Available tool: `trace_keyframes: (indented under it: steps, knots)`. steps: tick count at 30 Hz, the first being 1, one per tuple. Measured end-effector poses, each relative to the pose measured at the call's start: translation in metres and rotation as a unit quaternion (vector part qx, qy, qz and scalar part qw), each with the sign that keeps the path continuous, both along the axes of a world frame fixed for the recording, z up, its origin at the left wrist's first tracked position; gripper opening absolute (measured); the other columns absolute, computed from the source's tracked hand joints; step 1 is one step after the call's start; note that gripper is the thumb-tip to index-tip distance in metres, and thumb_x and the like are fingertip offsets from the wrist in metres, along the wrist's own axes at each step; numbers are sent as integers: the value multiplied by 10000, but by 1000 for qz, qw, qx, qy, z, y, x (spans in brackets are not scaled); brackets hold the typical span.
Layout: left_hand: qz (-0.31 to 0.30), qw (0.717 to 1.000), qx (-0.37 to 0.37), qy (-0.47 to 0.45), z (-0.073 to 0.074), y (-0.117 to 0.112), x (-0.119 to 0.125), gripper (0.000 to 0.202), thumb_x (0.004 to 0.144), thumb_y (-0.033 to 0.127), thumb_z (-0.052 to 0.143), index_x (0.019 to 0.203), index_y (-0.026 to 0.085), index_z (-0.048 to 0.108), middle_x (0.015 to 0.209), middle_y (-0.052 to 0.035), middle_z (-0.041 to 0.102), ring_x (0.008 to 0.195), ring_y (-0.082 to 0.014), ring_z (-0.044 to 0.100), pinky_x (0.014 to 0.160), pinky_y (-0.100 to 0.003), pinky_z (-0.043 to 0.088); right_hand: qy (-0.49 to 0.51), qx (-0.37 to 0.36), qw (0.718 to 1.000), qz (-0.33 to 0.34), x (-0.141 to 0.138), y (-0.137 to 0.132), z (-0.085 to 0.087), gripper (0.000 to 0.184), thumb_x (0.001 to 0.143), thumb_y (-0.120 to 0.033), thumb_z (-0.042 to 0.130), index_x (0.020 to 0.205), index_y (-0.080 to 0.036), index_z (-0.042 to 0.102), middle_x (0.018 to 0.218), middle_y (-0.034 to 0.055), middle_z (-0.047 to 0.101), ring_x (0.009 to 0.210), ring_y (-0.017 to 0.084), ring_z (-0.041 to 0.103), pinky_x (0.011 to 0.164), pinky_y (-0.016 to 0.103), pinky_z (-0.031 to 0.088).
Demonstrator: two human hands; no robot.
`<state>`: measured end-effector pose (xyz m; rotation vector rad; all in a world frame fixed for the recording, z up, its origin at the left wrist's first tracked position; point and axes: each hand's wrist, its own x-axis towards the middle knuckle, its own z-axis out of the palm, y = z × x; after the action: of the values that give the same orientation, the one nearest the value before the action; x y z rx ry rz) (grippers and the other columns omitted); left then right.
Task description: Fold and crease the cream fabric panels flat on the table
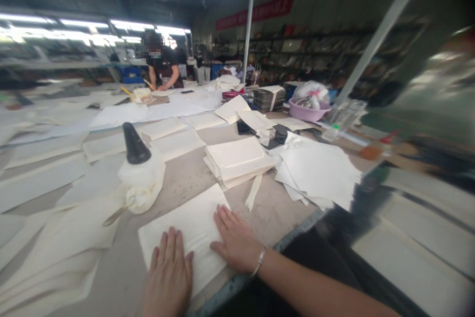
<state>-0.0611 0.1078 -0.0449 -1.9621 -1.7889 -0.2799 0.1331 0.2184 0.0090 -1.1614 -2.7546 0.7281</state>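
Both my hands lie flat on a cream sheet (185, 223) at the near edge of the worktable (185, 178). My left hand (168, 272) presses its lower left part, fingers stretched out together. My right hand (235, 243), with a bracelet at the wrist, rests on the sheet's right edge, fingers spread. Neither hand holds anything. A glue bottle (139, 168) with a black conical cap stands just beyond the sheet to the left.
A stack of cream sheets (237, 158) and loose white papers (319, 171) lie to the right. More cream pieces (55, 252) fan out at the left. A pink basin (308, 109) sits at the back right. Another person (161, 67) works at the far end.
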Motion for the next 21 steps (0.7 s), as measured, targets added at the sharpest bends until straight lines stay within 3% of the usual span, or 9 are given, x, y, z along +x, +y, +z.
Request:
trace_keyframes:
  steps: [3,7,10,14,17,21]
  knots:
    - [12,1000,14,9,-5,3,-1,431,883,238,352,1174,-8,555,1314,-265,467,1244,-396,417,923,-551,444,12,6,999,-41,-18,0,11,723,947,-514,337,1449,-11,202,1505,183,75,1394,284,48,1141,470,100]
    - [-27,997,63,38,-13,4,-10,393,795,180,386,1077,67,636,1198,-233,581,1158,-408,502,850,-543,484,120,61,984,115,-68,-10,11,653,954,-479,327,1448,-63,231,1504,144,189,1390,234,124,1142,411,161]
    - [-51,996,36,71,-11,1,-16,395,749,131,391,1039,93,656,1128,-214,625,1107,-393,546,826,-517,503,129,63,978,153,-94,-3,1,604,950,-460,310,1396,-56,345,1448,142,338,1353,228,244,1131,407,193]
    - [-9,998,-56,31,-7,0,-17,432,812,183,365,1171,82,582,1250,-207,555,1182,-373,493,878,-511,485,76,33,988,132,-89,37,-14,697,925,-533,308,1427,-50,291,1489,145,242,1380,235,164,1138,429,144]
    - [16,998,-59,-28,-14,5,-16,472,864,283,362,1260,74,509,1328,-203,486,1239,-368,435,915,-522,464,42,18,996,83,-77,67,-16,824,884,-611,345,1449,-26,215,1510,163,133,1394,250,92,1147,417,94]
    - [89,990,-74,-82,-15,3,-8,487,875,293,378,1303,86,481,1379,-185,424,1279,-349,391,980,-528,425,23,17,999,28,-73,71,-12,810,880,-586,344,1452,-29,211,1512,158,104,1397,252,57,1146,426,66]
